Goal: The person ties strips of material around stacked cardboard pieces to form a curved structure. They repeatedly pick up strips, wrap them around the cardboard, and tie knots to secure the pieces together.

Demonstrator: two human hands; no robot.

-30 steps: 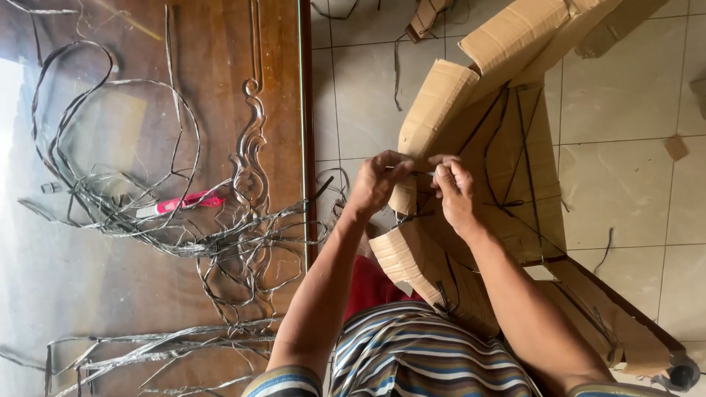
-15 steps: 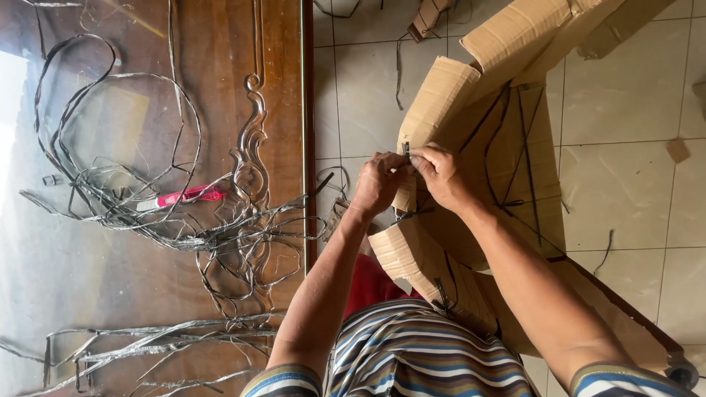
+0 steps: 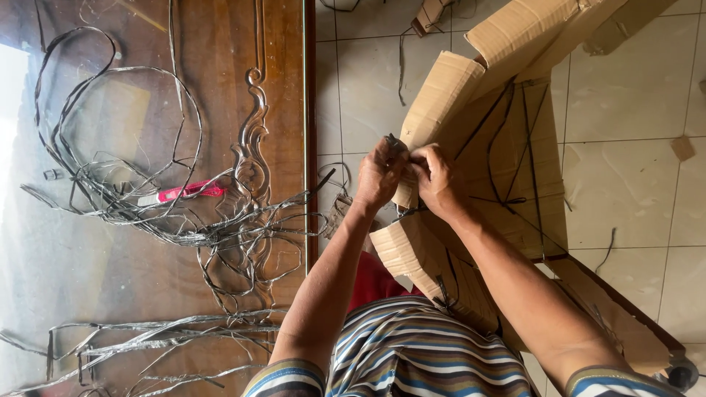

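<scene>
Both hands meet over the cardboard box (image 3: 507, 140) on the tiled floor, the left hand (image 3: 379, 176) and right hand (image 3: 435, 180) each with grip pressed together, pinching a dark strap end (image 3: 392, 141) at the box flap's edge. The strap pokes out at 12 o'clock from the left grip. At 9 o'clock, well apart, a pink cutter (image 3: 184, 193) lies among loose straps on the wooden surface (image 3: 220, 59).

Left of the left hand (image 3: 379, 173) lies a pink-red cutter (image 3: 184, 192); tan cardboard (image 3: 507, 147) surrounds both hands; the shirt (image 3: 419, 353) is striped.

package: brown cardboard box (image 3: 507, 147) | flattened, flaps open | on tiled floor (image 3: 632, 147)
</scene>
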